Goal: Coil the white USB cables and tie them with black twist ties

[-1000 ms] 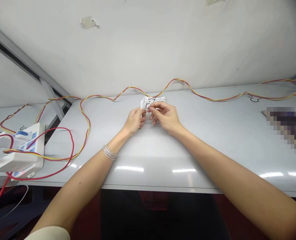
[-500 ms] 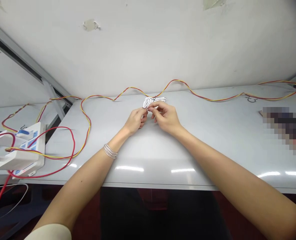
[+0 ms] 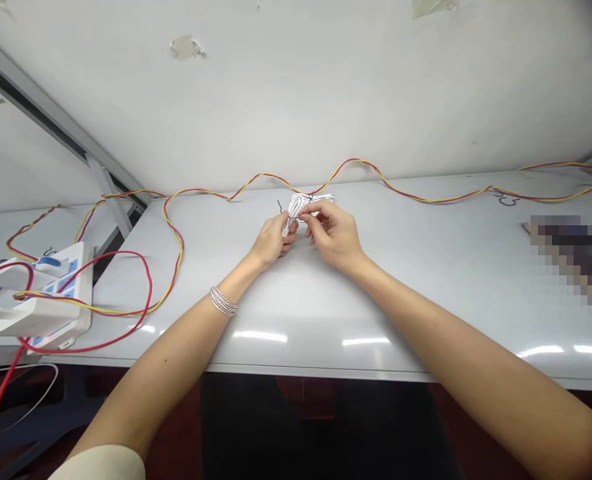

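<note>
A bundled white cable (image 3: 299,202) lies at the middle of the desk, close to the wall, its loops gathered together. My left hand (image 3: 272,240) is closed on the near end of the bundle, with a pale connector showing by the thumb. Between thumb and forefinger, my right hand (image 3: 332,233) pinches a thin black twist tie (image 3: 293,217) that crosses the loops near the left thumb. One end of dark wire sticks up above the left hand. Another black tie (image 3: 311,197) is wrapped round the bundle farther along. Fingers partly hide the cable.
Red and yellow twisted wire (image 3: 261,175) runs along the back of the grey desk (image 3: 296,300). At the left is a white power strip (image 3: 83,293) with plugged-in adapters and a looping red cable. A bent black tie (image 3: 507,200) lies back right, near a blurred-out object (image 3: 571,250).
The black tie's end now stands out above the left hand, and the tie stretches across the loops. More of the connector shows at the left thumb. Both hands stay nearly in place.
</note>
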Available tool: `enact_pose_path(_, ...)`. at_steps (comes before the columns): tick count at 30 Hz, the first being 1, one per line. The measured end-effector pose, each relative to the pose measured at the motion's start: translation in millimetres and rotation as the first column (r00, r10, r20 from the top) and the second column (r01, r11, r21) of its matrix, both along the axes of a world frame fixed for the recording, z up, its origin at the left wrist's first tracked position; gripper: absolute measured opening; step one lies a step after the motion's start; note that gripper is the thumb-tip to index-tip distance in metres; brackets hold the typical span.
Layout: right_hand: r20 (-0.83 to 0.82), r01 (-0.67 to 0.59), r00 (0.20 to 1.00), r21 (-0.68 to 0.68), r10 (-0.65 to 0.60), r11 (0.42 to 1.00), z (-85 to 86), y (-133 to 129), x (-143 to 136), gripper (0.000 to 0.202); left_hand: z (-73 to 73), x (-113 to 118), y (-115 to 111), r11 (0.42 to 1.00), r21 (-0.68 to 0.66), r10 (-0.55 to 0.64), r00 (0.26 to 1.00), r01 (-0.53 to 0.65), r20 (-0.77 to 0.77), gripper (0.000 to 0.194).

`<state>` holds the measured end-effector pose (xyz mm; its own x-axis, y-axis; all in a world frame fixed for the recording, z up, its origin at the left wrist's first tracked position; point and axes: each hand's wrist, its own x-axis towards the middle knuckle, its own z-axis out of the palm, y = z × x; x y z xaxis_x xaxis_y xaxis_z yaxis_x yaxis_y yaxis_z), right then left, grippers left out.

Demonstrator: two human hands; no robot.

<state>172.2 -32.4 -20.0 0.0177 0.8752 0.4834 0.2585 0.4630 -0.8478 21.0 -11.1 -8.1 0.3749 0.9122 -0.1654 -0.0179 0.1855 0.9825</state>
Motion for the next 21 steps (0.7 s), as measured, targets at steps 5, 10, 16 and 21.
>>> enact_pose_path(5, -0.080, 0.055, 0.995, -0.035, -0.057, 0.998, 2.2, -0.3, -0.9, 0.017, 4.7, 0.0, -2.0, 1.000, 0.022, -0.021, 1.000, 0.021, -0.017, 0.033)
enact_pose_path(10, -0.217, 0.223, 0.953, 0.030, -0.212, 0.974, 6.2, 2.7, 3.3, 0.018, 5.9, -2.1, -3.3, 0.998, 0.032, -0.056, 0.998, 0.057, -0.012, 0.028)
enact_pose_path(16, 0.066, 0.162, 0.985, -0.035, -0.159, 0.986, -0.9, 5.9, 9.3, 0.011, 0.8, -4.7, -4.3, 0.989, 0.103, -0.111, 0.992, 0.105, 0.054, 0.026)
enact_pose_path(21, 0.157, 0.076, 0.985, 0.004, -0.076, 0.997, -4.5, 3.2, 5.9, 0.016, -0.1, -5.0, -4.5, 0.994, 0.068, -0.091, 0.991, 0.085, 0.100, 0.026)
